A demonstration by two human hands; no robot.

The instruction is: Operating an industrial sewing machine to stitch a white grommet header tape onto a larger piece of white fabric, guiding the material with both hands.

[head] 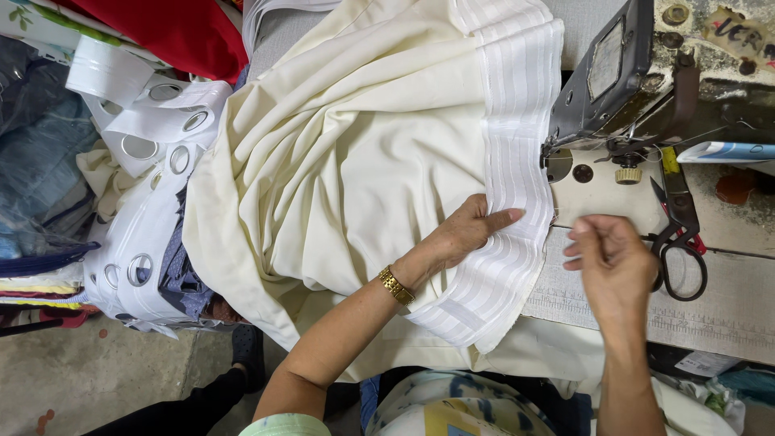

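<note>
Right now the left hand (pixel 472 230) lies flat, fingers spread, on a cream curtain (pixel 355 153) where its white pleated tape (pixel 517 121) runs along the right edge, pinning cloth and tape together just left of the sewing machine (pixel 622 81). The right hand (pixel 612 262) hovers apart from the cloth over the bench (pixel 726 315), fingers loosely curled with thumb and fingertips pinched close; whether a thread sits between them I cannot tell. So the 2 hands are well apart, 1 pressing down, 1 free.

The curtain is heaped across the bench and spills off its near edge into the person's lap, while the tape edge leads far up under the machine head. The needle area (pixel 553 157) sits just right of the tape, near the left fingertips. Black-handled scissors (pixel 682 234) rest on the bench right of the free hand. At far left hangs a white eyelet band (pixel 141 226) with metal rings, over a pile of other fabric, with red cloth (pixel 182 28) beyond.

To my eye this is a pause in stitching the tape on, with the edge being squared up. The next move, I'd judge, calls for the free hand to join on the tape so both guide it straight.
</note>
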